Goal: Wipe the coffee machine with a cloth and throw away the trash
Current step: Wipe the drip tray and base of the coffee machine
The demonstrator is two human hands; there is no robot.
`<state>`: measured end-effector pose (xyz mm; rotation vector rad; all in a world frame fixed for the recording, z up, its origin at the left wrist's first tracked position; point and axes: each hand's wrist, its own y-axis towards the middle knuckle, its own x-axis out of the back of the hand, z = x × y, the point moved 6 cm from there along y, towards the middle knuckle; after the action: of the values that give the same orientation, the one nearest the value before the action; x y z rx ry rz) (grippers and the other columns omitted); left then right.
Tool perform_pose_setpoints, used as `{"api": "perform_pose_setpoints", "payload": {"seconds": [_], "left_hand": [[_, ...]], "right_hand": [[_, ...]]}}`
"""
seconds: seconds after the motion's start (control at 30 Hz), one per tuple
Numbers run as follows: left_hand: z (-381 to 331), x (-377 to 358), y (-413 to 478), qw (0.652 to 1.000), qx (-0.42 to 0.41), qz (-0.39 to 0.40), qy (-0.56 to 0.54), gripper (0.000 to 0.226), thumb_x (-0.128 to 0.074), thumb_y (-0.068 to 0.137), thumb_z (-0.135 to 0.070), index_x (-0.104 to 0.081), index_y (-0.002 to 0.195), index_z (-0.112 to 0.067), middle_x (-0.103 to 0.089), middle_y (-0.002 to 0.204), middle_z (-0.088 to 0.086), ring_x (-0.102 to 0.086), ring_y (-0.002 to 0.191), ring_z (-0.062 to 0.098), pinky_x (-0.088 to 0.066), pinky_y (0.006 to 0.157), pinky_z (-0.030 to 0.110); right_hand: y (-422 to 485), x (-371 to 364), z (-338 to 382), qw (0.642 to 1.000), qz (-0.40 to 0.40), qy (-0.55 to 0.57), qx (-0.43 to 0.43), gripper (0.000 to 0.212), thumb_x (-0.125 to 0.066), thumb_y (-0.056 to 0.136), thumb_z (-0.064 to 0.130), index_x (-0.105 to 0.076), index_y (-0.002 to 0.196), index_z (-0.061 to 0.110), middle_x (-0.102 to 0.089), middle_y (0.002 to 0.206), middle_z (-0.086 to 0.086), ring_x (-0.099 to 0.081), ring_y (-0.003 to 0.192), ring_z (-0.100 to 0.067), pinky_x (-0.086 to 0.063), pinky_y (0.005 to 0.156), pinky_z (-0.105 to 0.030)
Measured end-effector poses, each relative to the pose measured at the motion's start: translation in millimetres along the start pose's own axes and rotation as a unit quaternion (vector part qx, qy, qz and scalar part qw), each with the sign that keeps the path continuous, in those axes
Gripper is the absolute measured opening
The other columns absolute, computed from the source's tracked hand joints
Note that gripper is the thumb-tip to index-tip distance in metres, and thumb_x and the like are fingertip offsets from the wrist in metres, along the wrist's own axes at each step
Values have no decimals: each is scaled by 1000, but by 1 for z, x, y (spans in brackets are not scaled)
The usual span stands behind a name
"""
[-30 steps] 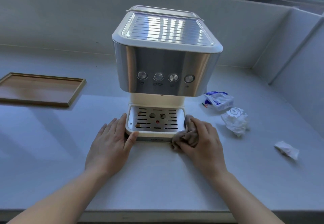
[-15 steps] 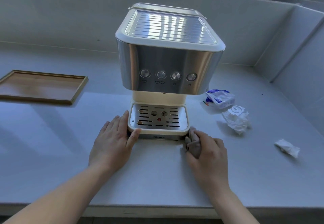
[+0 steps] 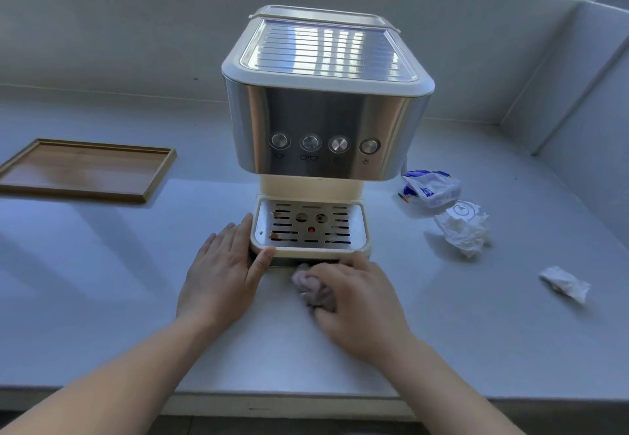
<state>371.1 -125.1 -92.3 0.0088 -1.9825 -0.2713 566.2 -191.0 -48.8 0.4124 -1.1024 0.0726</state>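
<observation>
A steel and cream coffee machine [image 3: 326,118] stands mid-counter, its drip tray [image 3: 310,227] facing me. My left hand [image 3: 223,274] lies flat against the tray's front left corner, thumb on its rim. My right hand [image 3: 357,298] presses a bunched pinkish-grey cloth [image 3: 311,286] against the tray's front face, low and near the middle. Trash lies to the right of the machine: a blue and white wrapper [image 3: 430,188], a crumpled white paper [image 3: 464,227] and a smaller paper scrap [image 3: 565,284].
An empty wooden tray [image 3: 85,171] sits on the counter at the left. A wall runs behind the machine and a side wall [image 3: 578,101] closes the right end. The counter's front edge [image 3: 272,404] is just below my forearms.
My right hand has slid the cloth from the drip tray's front right corner leftward along its front face. My left hand has stayed at the left corner.
</observation>
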Motion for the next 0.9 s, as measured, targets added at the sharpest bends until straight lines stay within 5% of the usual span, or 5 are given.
{"api": "perform_pose_setpoints", "payload": {"seconds": [0.27,0.43,0.57,0.77,0.9], "left_hand": [[1,-1,-1,1000,-3,-2,6,73,-12,95,-68,-13,153,-24,-38,152,-1,-27,142,17,-20,119,39],[2,-4,1,1000,-4,2,14,75,-9,94,-69,-10,154,-23,-34,155,-1,-21,146,15,-14,121,37],[1,-3,0,1000,-1,6,15,76,-8,94,-69,-10,154,-22,-34,155,0,-21,146,15,-16,121,38],[1,-3,0,1000,2,2,9,77,-8,93,-71,-10,153,-24,-34,156,-3,-20,146,14,-14,121,36],[3,-2,1,1000,1,1,8,77,-8,92,-72,-11,153,-25,-34,156,-4,-20,146,14,-15,121,36]], "right_hand": [[-36,47,-85,965,-99,1,-244,19,-68,73,15,-68,87,28,-67,74,13,-56,85,-23,-46,62,-33],[5,54,-43,975,-189,57,-105,25,-66,78,17,-68,102,26,-66,91,22,-49,93,-9,-42,77,-25],[37,19,-11,997,-72,1,5,32,-73,82,23,-69,113,18,-66,123,5,-56,115,-24,-44,95,-33],[77,18,-46,995,-54,10,-84,17,-58,87,21,-72,95,26,-70,105,7,-57,100,-24,-40,78,-27],[82,8,-20,999,-23,-13,45,16,-56,74,15,-71,79,16,-72,99,7,-55,91,-21,-44,85,-33]]}}
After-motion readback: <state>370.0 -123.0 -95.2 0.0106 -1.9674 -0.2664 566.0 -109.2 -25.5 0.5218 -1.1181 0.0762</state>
